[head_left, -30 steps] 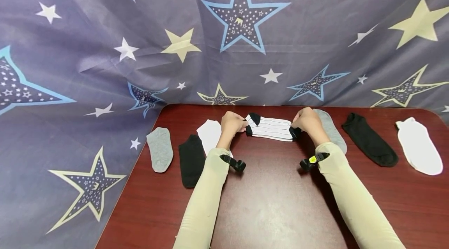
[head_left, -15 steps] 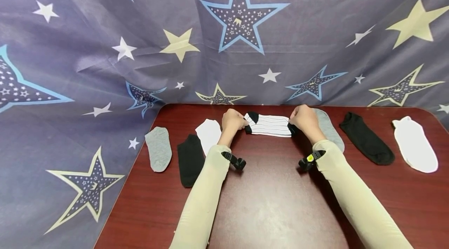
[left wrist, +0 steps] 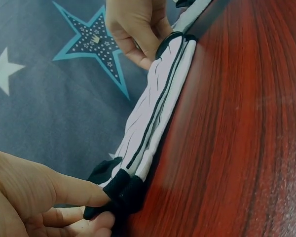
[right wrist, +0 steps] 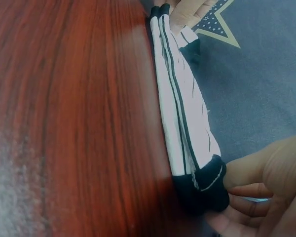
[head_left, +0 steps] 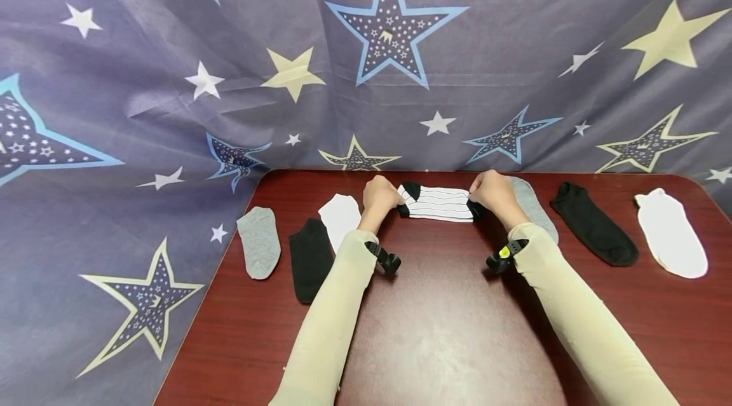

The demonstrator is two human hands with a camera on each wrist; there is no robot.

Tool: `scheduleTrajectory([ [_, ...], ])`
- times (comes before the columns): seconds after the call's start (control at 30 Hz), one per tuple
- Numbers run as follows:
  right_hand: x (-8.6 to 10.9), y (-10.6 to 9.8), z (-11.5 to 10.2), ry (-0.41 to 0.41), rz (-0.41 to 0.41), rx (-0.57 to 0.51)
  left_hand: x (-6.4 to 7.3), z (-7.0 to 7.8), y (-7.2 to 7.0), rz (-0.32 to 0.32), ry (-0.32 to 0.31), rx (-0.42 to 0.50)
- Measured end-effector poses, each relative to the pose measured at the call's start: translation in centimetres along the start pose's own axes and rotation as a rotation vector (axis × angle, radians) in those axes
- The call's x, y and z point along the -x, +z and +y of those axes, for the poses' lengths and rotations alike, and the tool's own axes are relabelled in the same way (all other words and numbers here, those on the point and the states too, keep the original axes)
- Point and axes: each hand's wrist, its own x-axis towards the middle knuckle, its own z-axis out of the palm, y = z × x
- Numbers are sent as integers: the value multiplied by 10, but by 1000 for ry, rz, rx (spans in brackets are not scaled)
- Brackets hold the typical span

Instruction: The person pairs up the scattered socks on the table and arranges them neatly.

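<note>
A white sock with thin dark stripes and black ends (head_left: 439,204) lies sideways near the table's back edge. In the left wrist view two layers show along the edge of the striped sock (left wrist: 148,108). My left hand (head_left: 380,196) pinches its left black end between thumb and fingers. At the opposite black end, my right hand (head_left: 493,193) pinches the fabric, as the right wrist view shows with the thumb and fingers (right wrist: 259,182) around the black tip. Part of each end is hidden by the fingers.
Left of my arms lie a grey sock (head_left: 260,243), a black sock (head_left: 311,260) and a white sock (head_left: 340,218). To the right are a grey sock (head_left: 532,206) partly behind my right hand, a black sock (head_left: 595,225) and a white sock (head_left: 671,232). A star-patterned cloth (head_left: 394,114) hangs behind the table (head_left: 434,317).
Both hands keep hold of the striped sock's ends. The right hand and its end have shifted slightly left and up in the head view, while the view itself drifted a little.
</note>
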Motion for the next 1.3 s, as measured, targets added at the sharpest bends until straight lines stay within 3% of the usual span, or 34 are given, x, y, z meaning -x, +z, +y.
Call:
scheduleTrajectory([
  [0.37, 1, 7, 4, -43, 4, -30, -1, -5, -1, -27, -21, 96],
  [0.83, 3, 6, 10, -60, 18, -98, -9, -6, -6, -157, -111, 152],
  [1.3, 6, 2, 14, -78, 15, -148, -2, -4, -8, -140, -92, 166],
])
